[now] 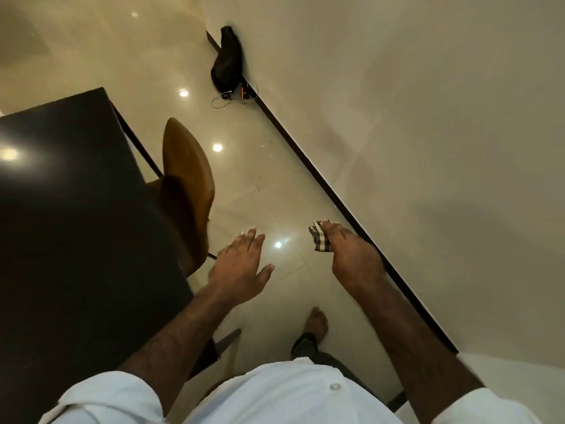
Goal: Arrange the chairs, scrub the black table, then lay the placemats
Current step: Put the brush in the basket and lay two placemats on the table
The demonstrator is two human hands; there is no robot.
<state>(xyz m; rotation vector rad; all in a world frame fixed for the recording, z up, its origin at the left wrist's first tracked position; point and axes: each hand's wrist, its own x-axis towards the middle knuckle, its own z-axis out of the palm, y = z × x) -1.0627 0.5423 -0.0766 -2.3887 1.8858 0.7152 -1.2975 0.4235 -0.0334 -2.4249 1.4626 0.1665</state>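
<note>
Along the left of my view runs the black table, its glossy top catching a ceiling light. A brown chair is pushed in against the table's right-hand edge, the seat partly under the tabletop and the curved back rising just outside it. I see the left hand held out palm down over the floor, fingers straight and slightly spread and holding nothing. It hangs just beside the lower end of the chair back, and I cannot tell whether it touches it. The right hand is stretched forward, well apart from the left, and grips a small checked cloth bunched under its curled fingers. That hand hovers over the pale polished floor, near the dark skirting strip that runs along the foot of the wall. Farther off, a black bag leans against that skirting with a thin cable looped on the tiles beside it. Below the hands I make out a bare foot on the floor and the front of a white shirt. A dark wooden piece shows under the left forearm, too hidden for me to name.
</note>
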